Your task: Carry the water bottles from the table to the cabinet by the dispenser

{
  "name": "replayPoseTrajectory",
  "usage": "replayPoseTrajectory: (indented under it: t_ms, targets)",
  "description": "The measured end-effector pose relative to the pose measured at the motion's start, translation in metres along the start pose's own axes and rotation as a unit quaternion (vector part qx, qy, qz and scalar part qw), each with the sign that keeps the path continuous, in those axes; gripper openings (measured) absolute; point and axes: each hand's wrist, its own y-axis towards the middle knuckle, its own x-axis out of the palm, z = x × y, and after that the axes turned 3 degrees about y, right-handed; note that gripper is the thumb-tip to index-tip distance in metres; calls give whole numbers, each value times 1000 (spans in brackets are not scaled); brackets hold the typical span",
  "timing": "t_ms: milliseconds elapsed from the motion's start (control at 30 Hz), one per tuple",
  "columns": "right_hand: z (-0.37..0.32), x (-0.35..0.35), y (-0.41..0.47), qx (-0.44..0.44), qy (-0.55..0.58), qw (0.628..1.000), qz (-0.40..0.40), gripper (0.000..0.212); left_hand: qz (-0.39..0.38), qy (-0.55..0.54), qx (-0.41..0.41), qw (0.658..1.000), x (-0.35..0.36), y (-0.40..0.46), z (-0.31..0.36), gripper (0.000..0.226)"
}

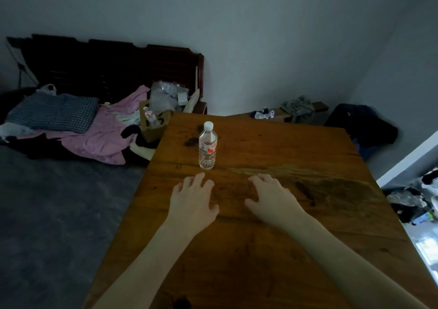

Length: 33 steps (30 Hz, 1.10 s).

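A clear plastic water bottle (207, 145) with a white cap and a red-and-white label stands upright on the wooden table (296, 237), toward its far left part. My left hand (193, 201) hovers palm down just in front of the bottle, fingers spread, holding nothing. My right hand (272, 198) is beside it to the right, also palm down with fingers apart and empty. A second, smaller bottle (150, 116) pokes out of a cardboard box (154, 125) off the table's far left corner. No cabinet or dispenser is in view.
A dark wooden bench (111, 67) at the left holds a pile of pink and checked clothes (78, 128) and a plastic bag. Grey floor lies left of the table. A low bench with clothes (294, 111) and a dark bag (360, 126) stand behind. A bright doorway opens at the right.
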Motion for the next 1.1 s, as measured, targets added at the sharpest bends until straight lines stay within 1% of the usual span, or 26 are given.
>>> replayPoseTrajectory:
  t_ms: [400,600,833,900,967,1033,1100]
  targets:
    - [11,19,100,-46,30,998,-44,64,-18,7,-59,998,30,79,-17,53]
    - [11,42,138,-49,58,995,-66,63,-45,14,-79,996,51,122,-26,54]
    - [13,62,171,-43,89,992,-74,61,-39,15,-83,996,76,170,-35,53]
    - [15,68,179,-36,99,992,-77,61,-41,-14,-96,994,82,185,-40,55]
    - [16,74,186,-31,103,991,-81,60,-47,-86,-123,987,87,200,-45,61]
    - [17,80,192,-26,107,990,-87,61,-37,-194,-158,967,91,216,-50,70]
    - [18,85,198,-22,112,989,-91,60,3,-297,-194,935,94,231,-51,89]
